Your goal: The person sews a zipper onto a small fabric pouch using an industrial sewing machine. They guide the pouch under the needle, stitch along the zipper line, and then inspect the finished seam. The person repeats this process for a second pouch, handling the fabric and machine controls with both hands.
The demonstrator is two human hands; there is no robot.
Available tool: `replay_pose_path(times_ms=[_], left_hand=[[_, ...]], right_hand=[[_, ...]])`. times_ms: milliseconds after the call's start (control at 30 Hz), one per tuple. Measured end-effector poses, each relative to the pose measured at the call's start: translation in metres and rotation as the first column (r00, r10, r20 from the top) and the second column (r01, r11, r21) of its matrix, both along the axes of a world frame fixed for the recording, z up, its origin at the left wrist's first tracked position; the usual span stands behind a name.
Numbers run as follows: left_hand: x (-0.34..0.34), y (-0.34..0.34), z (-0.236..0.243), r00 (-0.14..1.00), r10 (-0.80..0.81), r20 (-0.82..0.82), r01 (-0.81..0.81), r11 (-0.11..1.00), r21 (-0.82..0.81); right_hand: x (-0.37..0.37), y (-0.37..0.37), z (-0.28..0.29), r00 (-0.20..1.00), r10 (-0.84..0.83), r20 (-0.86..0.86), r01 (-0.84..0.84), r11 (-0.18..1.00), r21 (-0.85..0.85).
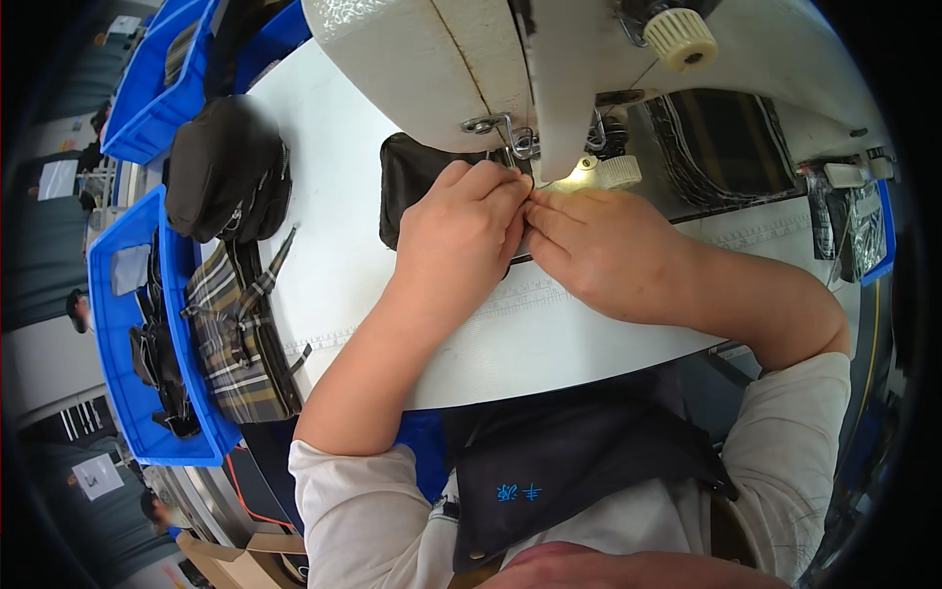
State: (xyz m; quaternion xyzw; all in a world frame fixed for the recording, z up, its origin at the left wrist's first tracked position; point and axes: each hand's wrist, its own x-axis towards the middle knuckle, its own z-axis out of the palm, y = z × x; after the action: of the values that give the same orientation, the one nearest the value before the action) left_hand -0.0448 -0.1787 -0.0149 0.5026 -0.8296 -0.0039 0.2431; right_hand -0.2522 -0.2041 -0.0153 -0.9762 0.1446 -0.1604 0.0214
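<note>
Under the head of a white sewing machine (417,54) lies a dark fabric piece (404,187) with a rounded corner. My left hand (461,216) is closed in a pinch on its edge, just in front of the needle area. Close against it, my right hand (603,245) pinches the same edge from the right. The fingertips of both hands nearly meet, and they hide the exact spot they grip. A small lamp (586,165) on the machine lights the fabric beside my right fingers.
Dark plaid fabric panels (721,137) lie right of the needle. On the left stand a dark pouch (221,167), a plaid fabric piece (231,344) and blue bins (211,447). The white table (471,378) has a ruler strip (756,233) along its front.
</note>
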Motion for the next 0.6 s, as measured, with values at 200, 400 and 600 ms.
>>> replay_pose_path(times_ms=[200,400,600], left_hand=[[-0.001,0.002,0.000,0.987,0.057,-0.154,-0.047,0.997,0.064],[0.016,0.001,0.004,0.870,0.220,-0.440,0.031,0.868,0.496],[0.017,0.002,0.007,0.705,0.253,-0.662,0.206,0.821,0.533]], right_hand=[[0.000,-0.003,-0.004,0.999,-0.001,0.053,0.003,0.999,-0.042],[-0.001,-0.005,-0.009,0.991,-0.067,0.112,0.064,0.997,0.035],[0.010,-0.001,-0.020,0.975,0.017,0.222,-0.004,0.998,-0.058]])
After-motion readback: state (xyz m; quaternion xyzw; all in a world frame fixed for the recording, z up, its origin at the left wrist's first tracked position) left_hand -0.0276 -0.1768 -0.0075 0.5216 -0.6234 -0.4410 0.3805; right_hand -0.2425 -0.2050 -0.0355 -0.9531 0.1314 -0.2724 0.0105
